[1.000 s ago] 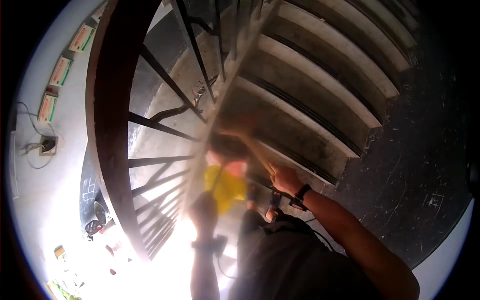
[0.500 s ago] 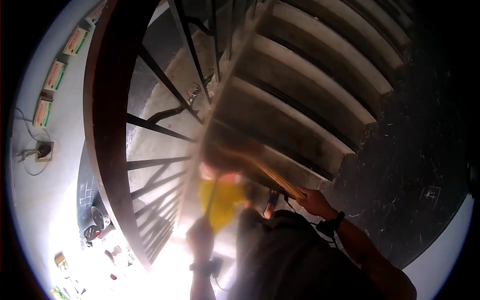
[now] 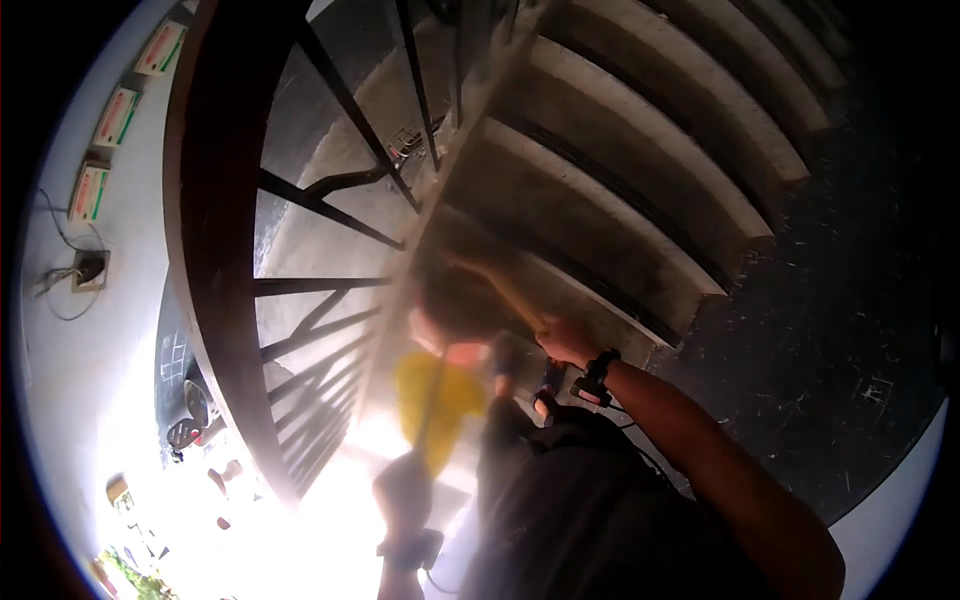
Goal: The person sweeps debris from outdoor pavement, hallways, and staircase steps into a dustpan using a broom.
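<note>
My right hand [image 3: 568,343] is closed around the tan, straw-like handle of a broom [image 3: 508,290]. The broom slants away to the upper left, and its blurred brownish head is over the lower stair near the railing's foot. At lower left, glare washes over my left hand [image 3: 403,490], which is wrapped round the thin upright handle of a yellow dustpan [image 3: 445,400]. A pinkish-red edge shows at the pan's far side, just below the broom head. Whether broom and pan touch is too blurred to tell. Both wrists wear dark bands.
Concrete stairs [image 3: 600,170] curve upward to the right beside a dark wall [image 3: 830,350]. Along the left runs a brown handrail [image 3: 215,200] with metal bars. My feet [image 3: 547,385] stand close to the lowest visible step. Beyond the rail, a wall socket [image 3: 90,270] holds cables.
My right hand has moved left and upward with the broom, closer to the dustpan. My left hand and the dustpan have shifted only slightly. The whole view has tilted a little.
</note>
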### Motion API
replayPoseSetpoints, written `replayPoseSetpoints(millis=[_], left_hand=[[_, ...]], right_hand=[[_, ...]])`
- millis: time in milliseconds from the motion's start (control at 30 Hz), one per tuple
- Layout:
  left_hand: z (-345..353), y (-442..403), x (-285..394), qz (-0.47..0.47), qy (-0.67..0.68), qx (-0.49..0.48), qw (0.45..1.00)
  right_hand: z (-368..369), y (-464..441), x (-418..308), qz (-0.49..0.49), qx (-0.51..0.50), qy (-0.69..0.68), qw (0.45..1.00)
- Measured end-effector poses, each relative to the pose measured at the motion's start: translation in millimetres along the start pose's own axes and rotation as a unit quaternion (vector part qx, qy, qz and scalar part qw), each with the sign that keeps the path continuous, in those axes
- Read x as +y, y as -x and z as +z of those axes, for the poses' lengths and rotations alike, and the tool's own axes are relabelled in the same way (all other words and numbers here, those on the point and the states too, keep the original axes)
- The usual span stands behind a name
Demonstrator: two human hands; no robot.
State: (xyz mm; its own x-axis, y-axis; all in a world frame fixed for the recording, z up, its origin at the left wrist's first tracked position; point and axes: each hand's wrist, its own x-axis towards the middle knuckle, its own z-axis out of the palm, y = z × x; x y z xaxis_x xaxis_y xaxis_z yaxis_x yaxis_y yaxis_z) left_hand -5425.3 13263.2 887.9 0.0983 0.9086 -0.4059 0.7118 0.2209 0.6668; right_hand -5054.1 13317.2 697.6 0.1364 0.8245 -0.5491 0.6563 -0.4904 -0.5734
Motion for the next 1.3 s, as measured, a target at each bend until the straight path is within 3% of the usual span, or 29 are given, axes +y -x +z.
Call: replayPoseSetpoints(millis=[133, 233, 333, 533, 667, 867, 1300], left_hand=[[4, 4, 3, 0.001, 0.019, 0.021, 1.0], [14, 3, -11, 0.02, 0.037, 0.036, 0.998], [19, 2, -20, 0.004, 0.041, 0.029, 0.999], [26, 0, -23, -0.005, 0.037, 0.016, 0.999], [28, 3, -25, 0.0, 0.027, 0.026, 0.999], [29, 13, -23, -0.053, 0.071, 0.042, 0.995], [49, 37, -51, -0.092, 0.061, 0.054, 0.992]], right_hand=[[-15, 35, -15, -0.093, -0.04, -0.018, 0.995], [-50, 76, -33, 0.029, -0.18, -0.055, 0.982], [-48, 108, -2, -0.038, -0.125, -0.062, 0.99], [-85, 121, -11, 0.128, -0.17, -0.026, 0.977], [-94, 121, 12, 0.013, -0.108, 0.002, 0.994], [-124, 134, 17, 0.163, -0.237, -0.1, 0.952], [-163, 190, 83, 0.233, -0.187, -0.125, 0.946]])
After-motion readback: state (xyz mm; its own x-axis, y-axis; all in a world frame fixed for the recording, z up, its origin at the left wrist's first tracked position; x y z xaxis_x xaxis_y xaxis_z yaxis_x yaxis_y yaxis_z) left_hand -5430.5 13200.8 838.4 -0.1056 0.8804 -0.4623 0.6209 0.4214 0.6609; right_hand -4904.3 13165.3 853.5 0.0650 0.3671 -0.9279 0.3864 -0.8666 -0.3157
